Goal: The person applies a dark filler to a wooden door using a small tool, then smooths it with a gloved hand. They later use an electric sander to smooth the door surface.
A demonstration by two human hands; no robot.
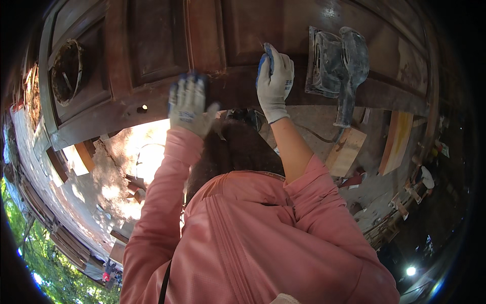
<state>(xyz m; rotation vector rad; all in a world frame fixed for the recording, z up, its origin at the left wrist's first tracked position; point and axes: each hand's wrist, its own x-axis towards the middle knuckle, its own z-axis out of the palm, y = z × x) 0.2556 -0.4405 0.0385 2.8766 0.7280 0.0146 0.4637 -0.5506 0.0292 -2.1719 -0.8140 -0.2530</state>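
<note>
A dark brown panelled wooden door (164, 48) lies flat in front of me. My left hand (187, 104), in a white and blue work glove, rests on its near edge with the fingers stretched out, slightly blurred. To the right, my right hand (275, 83), gloved alike, is raised over the door with its fingers curled together. A thin sliver shows by the fingertips, but what they hold, if anything, cannot be made out. Close to the right hand, a dust-covered power sander (329, 61) sits on the door, its handle reaching past the near edge.
A round, brown-crusted container (67, 72) stands on the door's left part. Below the door are wooden blocks (346, 151) and a taller board (396, 143). Stacked planks (68, 245) lie at the lower left. Sunlight falls on the ground at left.
</note>
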